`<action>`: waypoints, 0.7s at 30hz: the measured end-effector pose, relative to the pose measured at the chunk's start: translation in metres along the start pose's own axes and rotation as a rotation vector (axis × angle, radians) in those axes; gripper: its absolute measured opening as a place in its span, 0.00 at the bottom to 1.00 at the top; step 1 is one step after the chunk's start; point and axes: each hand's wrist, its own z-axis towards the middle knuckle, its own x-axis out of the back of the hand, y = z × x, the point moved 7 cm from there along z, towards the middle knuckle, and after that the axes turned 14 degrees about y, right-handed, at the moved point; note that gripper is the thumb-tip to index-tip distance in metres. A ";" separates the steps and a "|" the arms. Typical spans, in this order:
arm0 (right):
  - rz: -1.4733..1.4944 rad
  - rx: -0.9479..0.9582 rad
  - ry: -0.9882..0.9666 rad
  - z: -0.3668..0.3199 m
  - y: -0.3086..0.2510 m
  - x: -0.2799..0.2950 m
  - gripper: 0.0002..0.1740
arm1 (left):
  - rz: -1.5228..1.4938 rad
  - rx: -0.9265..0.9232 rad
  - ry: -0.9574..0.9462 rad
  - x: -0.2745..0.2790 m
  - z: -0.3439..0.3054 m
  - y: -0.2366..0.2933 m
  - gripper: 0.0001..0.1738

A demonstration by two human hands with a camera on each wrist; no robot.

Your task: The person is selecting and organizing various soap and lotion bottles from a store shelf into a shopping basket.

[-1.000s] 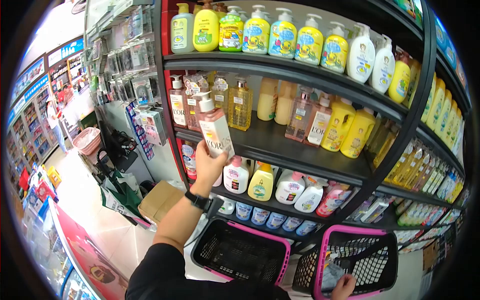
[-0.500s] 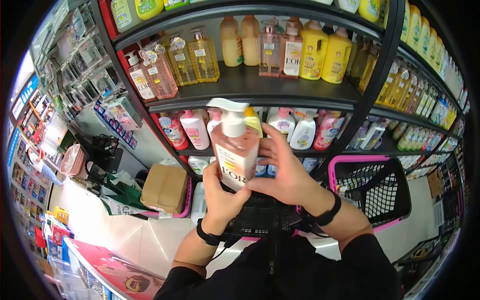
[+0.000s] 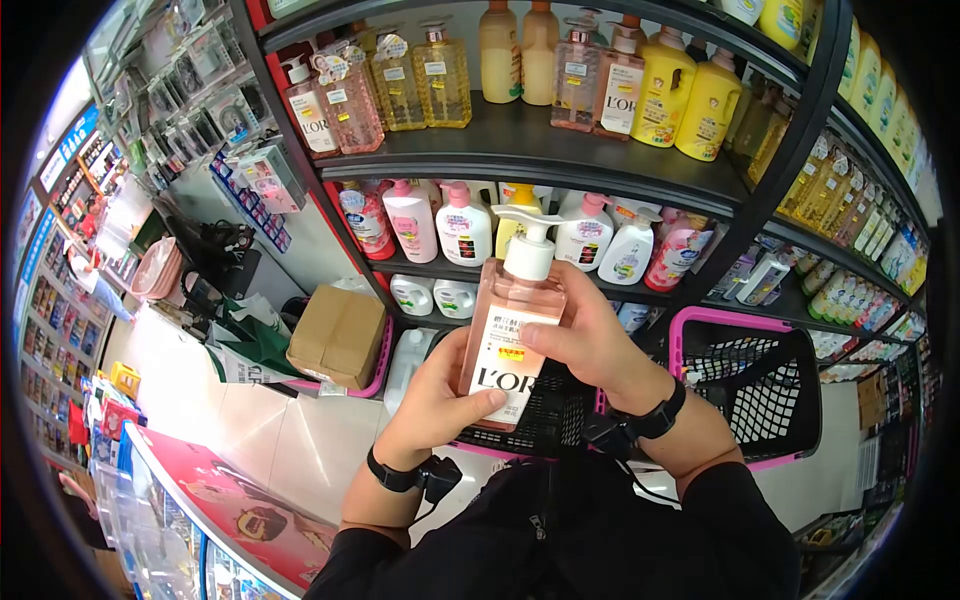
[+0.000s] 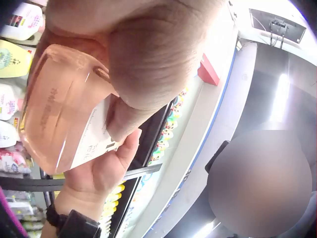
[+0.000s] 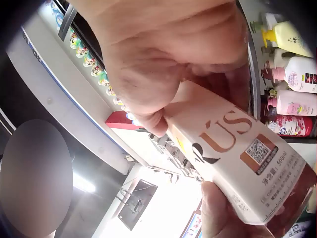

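Note:
A pink see-through pump bottle (image 3: 504,290) with a white pump head stands slightly tilted between both hands, in front of the person's chest. Its pale label shows large dark letters and a small yellow sticker; in the right wrist view the label (image 5: 233,134) carries a square code and "500ml". My left hand (image 3: 435,400) grips the bottle low on its left side, thumb across the front of the label. Higher up on the right side, my right hand (image 3: 590,335) holds it with the thumb on the label and the fingers hidden behind.
Black shelves (image 3: 620,160) of pump bottles and jugs rise in front. Below are a black basket (image 3: 560,420) with a pink rim, partly behind the hands, and another basket (image 3: 750,395) to the right. A cardboard box (image 3: 338,335) sits at left, beside a white jug (image 3: 405,365).
The left hand has brought the bottle from near the middle shelf down to chest height. The right hand has come up from the right basket and now holds the bottle too.

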 end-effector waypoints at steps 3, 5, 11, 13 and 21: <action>-0.017 -0.012 -0.138 -0.006 -0.016 0.014 0.39 | 0.047 -0.120 0.007 -0.013 -0.003 -0.007 0.41; -0.044 0.000 -0.234 -0.010 -0.035 0.030 0.40 | 0.135 -0.176 0.010 -0.025 -0.004 -0.012 0.42; -0.468 0.031 -0.179 -0.030 -0.104 0.108 0.31 | 0.291 -0.156 0.057 -0.089 -0.007 -0.024 0.43; -0.759 0.219 -0.240 -0.043 -0.129 0.134 0.27 | 0.343 -0.140 -0.001 -0.116 -0.007 -0.031 0.43; -1.063 0.189 -0.280 -0.113 -0.156 0.251 0.21 | 0.639 -0.180 -0.216 -0.232 0.004 -0.083 0.43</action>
